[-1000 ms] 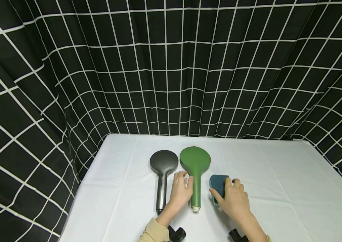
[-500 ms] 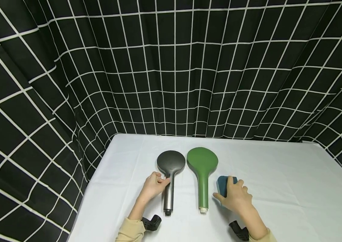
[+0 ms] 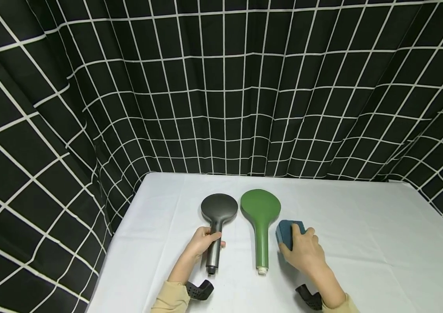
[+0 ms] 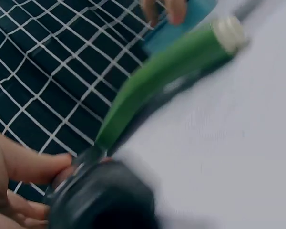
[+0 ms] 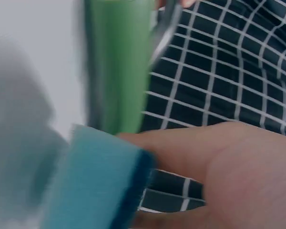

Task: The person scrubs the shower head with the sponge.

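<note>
My left hand [image 3: 202, 241] grips the handle of a dark grey shower head [image 3: 219, 207], thumb across the top; its handle end points toward me. To its right a green shower head [image 3: 260, 206] lies on the white table, its pale threaded end [image 4: 229, 34] nearest me. My right hand [image 3: 305, 252] holds a blue sponge [image 3: 285, 234] between thumb and fingers. In the right wrist view the sponge [image 5: 93, 179] is seen close up, apart from the table, with its shadow on the cloth and the green handle [image 5: 119, 67] beyond.
A white cloth covers the table [image 3: 362, 243]. Black curtains with white grid lines [image 3: 221, 87] stand behind it and at both sides. Black wrist mounts [image 3: 199, 290] are strapped to both wrists.
My left hand has moved left from beside the green shower head to the dark grey one and taken its handle. The sponge has risen a little in my right hand.
</note>
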Tool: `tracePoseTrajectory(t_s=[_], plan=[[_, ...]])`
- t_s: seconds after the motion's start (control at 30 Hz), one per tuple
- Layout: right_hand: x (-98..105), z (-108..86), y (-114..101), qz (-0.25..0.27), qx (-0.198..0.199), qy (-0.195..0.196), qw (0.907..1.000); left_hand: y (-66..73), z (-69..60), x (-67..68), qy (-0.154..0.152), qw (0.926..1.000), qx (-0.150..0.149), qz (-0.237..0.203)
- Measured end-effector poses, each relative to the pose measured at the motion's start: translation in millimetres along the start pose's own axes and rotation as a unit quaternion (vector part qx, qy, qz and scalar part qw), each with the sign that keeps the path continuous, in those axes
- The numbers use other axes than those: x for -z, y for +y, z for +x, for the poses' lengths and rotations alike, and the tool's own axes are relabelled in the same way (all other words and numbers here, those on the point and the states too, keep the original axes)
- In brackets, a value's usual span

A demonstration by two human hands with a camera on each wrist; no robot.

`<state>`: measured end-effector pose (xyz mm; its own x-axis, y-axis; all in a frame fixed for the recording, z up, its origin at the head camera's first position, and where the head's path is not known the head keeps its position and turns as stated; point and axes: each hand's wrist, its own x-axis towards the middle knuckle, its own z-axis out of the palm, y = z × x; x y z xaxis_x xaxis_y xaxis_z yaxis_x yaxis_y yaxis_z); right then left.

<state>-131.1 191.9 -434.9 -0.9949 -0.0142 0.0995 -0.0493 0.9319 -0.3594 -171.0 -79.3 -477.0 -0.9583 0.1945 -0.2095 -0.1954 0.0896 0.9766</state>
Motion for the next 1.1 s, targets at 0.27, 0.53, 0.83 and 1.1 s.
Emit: tracePoseTrajectory(t_s=[0.27, 0.53, 0.83, 1.1], plan=[[-2.1, 8.5, -34.7, 0.107, 0.226, 0.148, 0.9568, 8.7, -7.2, -2.0, 0.003, 0.9990, -0.044, -0.002], [-8.9, 37.0, -55.7, 0.096, 0.439, 0.204, 0.8698, 22.6, -13.7, -18.3, -0.071, 0.9790, -0.187, 0.040], [18.4, 79.3, -38.2, 0.217, 0.286, 0.321, 0.8765, 47.1, -28.5, -29.7, -0.107, 0.9553, -0.268, 0.064], [-1.6, 60.9, -52.7, 0.099, 0.421, 0.282, 0.8563, 43.8, -28.2, -30.7, -0.079, 0.9483, -0.292, 0.096]])
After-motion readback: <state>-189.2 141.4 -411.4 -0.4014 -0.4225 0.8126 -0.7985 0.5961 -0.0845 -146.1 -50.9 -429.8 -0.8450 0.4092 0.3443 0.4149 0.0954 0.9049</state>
